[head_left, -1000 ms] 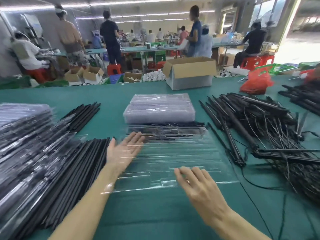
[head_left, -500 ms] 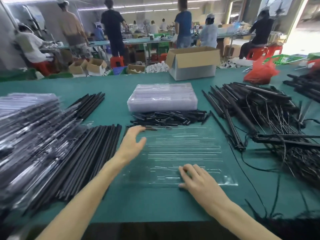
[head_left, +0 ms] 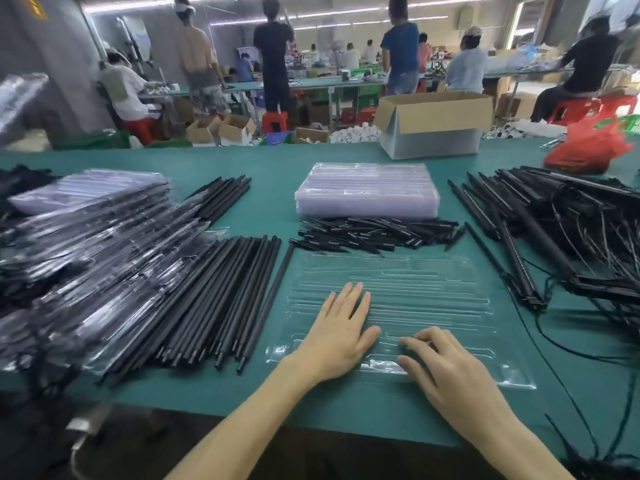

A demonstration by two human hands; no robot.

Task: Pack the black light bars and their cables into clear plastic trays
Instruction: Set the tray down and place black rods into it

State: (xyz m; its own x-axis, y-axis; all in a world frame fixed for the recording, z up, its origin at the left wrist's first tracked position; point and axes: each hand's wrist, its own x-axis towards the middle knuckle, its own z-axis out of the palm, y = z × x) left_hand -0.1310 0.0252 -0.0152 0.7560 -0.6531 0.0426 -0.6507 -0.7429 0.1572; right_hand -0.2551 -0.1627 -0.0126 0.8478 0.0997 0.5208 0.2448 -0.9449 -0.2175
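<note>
A clear plastic tray lies flat on the green table in front of me, with nothing in its slots. My left hand rests flat on the tray's left part, fingers straight. My right hand touches the tray's near edge with bent fingertips and holds nothing. Black light bars lie in a row to the left of the tray. A tangled heap of bars with cables sits to the right. Short black pieces are piled just beyond the tray.
A stack of clear trays stands behind the short pieces. Packed trays are heaped at the far left. A cardboard box and a red bag sit at the table's far edge. People work at benches behind.
The tray has been laid down flat nearer the table's front edge. My left hand moved from its left edge onto its surface; my right hand stayed at the near edge.
</note>
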